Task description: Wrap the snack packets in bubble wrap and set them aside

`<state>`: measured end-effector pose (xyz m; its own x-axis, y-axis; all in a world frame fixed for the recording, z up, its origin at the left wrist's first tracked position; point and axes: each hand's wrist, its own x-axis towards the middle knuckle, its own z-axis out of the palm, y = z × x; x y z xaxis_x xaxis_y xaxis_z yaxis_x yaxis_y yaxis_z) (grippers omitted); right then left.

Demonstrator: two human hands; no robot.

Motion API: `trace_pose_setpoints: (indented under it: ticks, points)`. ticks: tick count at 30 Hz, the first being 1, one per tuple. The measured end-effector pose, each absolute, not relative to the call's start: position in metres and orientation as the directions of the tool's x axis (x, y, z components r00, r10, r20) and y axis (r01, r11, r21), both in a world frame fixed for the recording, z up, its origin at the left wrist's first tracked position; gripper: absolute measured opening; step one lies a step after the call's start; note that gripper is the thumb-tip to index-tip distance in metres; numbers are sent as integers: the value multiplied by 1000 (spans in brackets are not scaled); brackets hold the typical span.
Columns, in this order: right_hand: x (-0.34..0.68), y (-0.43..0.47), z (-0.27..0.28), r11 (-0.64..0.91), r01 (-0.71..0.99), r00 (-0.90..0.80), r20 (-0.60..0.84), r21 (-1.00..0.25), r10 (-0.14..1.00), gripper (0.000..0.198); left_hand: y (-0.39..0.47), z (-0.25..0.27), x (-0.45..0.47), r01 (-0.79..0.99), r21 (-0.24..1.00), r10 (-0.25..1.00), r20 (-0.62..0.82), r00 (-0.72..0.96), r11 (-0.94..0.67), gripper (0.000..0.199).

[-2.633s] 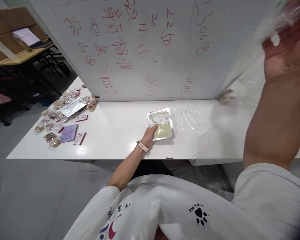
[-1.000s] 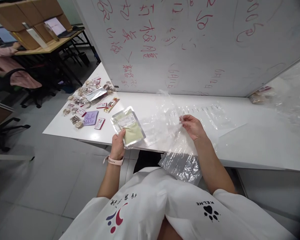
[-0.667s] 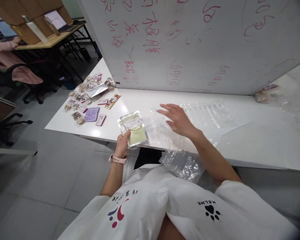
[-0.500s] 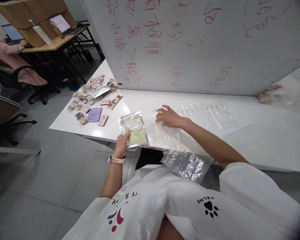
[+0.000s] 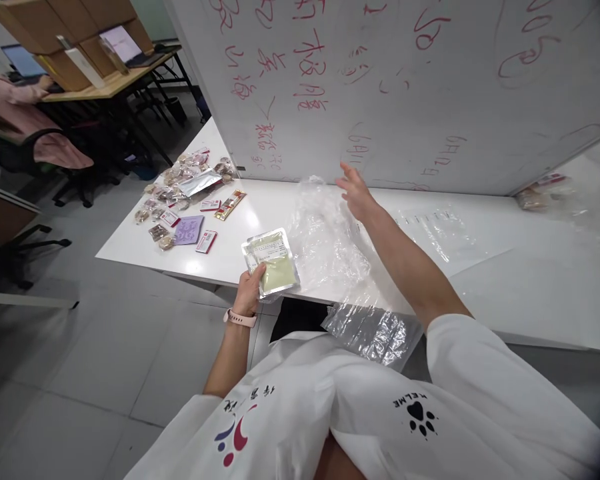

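Note:
My left hand (image 5: 249, 292) is closed on a flat sealed pouch (image 5: 276, 272) with silver edges, pale green contents and a white label. The thumb lies across its front, over the table's front edge. My right hand (image 5: 356, 192) is raised near the whiteboard with its fingers apart and nothing in them. Below and left of it lies a crumpled heap of clear plastic bags (image 5: 325, 240). More clear plastic (image 5: 375, 332) hangs over the front edge towards my lap. Flat clear bags (image 5: 430, 230) lie to the right of my right forearm.
Small wrapped packets (image 5: 165, 190) cover the table's left end, with a silver pouch (image 5: 200, 183), a purple packet (image 5: 189, 230) and red-white boxes (image 5: 207, 241) among them. A whiteboard (image 5: 400, 87) stands along the back. Another person (image 5: 23, 120) sits at a desk at far left.
My right hand has moved up and away from me, towards the whiteboard. The clear plastic beside it now reaches further back and bunches higher. My left hand keeps the pouch, shifted slightly right.

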<state>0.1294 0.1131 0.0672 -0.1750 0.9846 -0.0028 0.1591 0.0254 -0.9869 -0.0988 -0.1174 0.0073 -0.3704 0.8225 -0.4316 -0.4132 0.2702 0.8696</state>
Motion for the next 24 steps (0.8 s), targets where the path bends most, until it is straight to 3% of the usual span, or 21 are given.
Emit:
trace_pose_setpoints:
  ticks: [2, 4, 6, 9, 11, 13, 17, 20, 24]
  points:
    - [128, 101, 61, 204, 299, -239, 134, -932, 962, 34, -118, 7, -100, -428, 864, 781, -452, -431, 264, 31]
    - [134, 85, 51, 269, 401, -272, 166, -876, 948, 29, -122, 5, -106, -450, 861, 741, -460, -489, 237, 26]
    - [144, 70, 40, 154, 449, -190, 74, -880, 979, 21, -129, 2, -116, -499, 847, 706, -467, -532, 184, 25]
    - [156, 52, 26, -129, 498, -147, -230, -858, 962, 21, -138, -1, -131, -609, 788, 676, -501, -540, 97, 23]
    - [156, 43, 23, -158, 568, -259, -358, -807, 897, 27, -143, -3, -138, -628, 777, 658, -500, -563, 53, 21]
    - [147, 36, 24, -65, 612, -330, -330, -788, 884, 31, -147, -5, -140, -567, 823, 620, -459, -636, 28, 21]
    - [118, 33, 25, 54, 538, -399, -197, -841, 895, 38, -155, -8, -137, -357, 931, 550, -337, -764, 73, 25]
    - [101, 35, 18, -105, 383, -476, -294, -918, 829, 36, -162, -4, -136, -264, 959, 542, -277, -794, 104, 26]
    - [103, 36, 3, -278, 269, -330, -359, -922, 873, 30, -171, 18, -137, -58, 997, 485, -80, -871, 60, 30]
